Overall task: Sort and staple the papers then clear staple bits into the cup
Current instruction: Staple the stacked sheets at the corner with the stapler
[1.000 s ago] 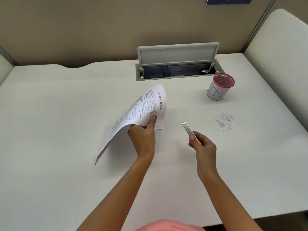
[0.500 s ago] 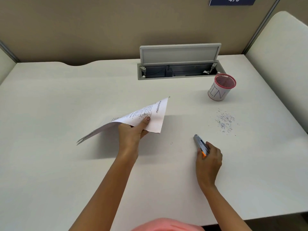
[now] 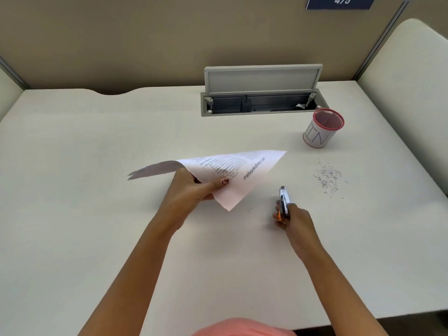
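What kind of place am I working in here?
Most likely an office cubicle or study carrel: tan partition walls close in a white desk, a cable hatch stands open in it, and a numbered sign reads 475.

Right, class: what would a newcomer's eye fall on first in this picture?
The printed papers lifted off the desk's middle in the left hand. Then the stapler gripped by the right hand, and the staple bits scattered in front of the red-rimmed cup.

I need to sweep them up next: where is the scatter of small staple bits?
The small staple bits lie on the white desk at right, just nearer than the red-rimmed mesh cup.
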Action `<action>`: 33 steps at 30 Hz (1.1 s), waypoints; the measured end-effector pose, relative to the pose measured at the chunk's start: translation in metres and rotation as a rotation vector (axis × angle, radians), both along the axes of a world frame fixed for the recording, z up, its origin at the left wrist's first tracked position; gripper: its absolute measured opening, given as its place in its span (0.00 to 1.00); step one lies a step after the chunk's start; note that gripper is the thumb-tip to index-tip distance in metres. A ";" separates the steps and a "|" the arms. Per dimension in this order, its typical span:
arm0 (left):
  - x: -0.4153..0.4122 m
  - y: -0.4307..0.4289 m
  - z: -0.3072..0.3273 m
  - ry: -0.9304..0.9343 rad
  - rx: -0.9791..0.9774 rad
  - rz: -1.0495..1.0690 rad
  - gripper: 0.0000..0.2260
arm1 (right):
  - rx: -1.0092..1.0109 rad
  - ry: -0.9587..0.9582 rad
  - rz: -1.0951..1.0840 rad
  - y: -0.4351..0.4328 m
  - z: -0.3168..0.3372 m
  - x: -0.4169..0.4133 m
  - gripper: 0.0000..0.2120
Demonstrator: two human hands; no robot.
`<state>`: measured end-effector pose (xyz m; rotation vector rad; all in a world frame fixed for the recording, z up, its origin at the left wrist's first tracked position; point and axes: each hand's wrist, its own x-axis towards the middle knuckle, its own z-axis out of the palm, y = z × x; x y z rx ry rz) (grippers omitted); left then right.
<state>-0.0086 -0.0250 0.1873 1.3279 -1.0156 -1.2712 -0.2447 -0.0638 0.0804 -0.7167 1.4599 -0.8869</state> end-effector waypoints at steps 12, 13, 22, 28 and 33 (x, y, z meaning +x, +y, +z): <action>0.036 0.002 0.012 -0.137 0.082 -0.358 0.18 | -0.073 -0.387 0.273 -0.018 0.058 0.022 0.15; 0.039 0.002 0.012 -0.142 0.095 -0.372 0.19 | -0.037 -0.436 0.277 -0.018 0.061 0.022 0.15; 0.064 0.008 0.009 -0.246 0.328 -0.595 0.19 | 0.062 -0.331 0.422 -0.024 0.068 0.032 0.09; 0.066 0.022 -0.008 -0.242 0.352 -0.530 0.21 | 0.016 -0.627 0.295 -0.030 0.078 0.035 0.32; 0.064 0.031 -0.024 -0.219 0.300 -0.399 0.19 | -0.199 -0.279 0.267 -0.029 0.081 0.033 0.11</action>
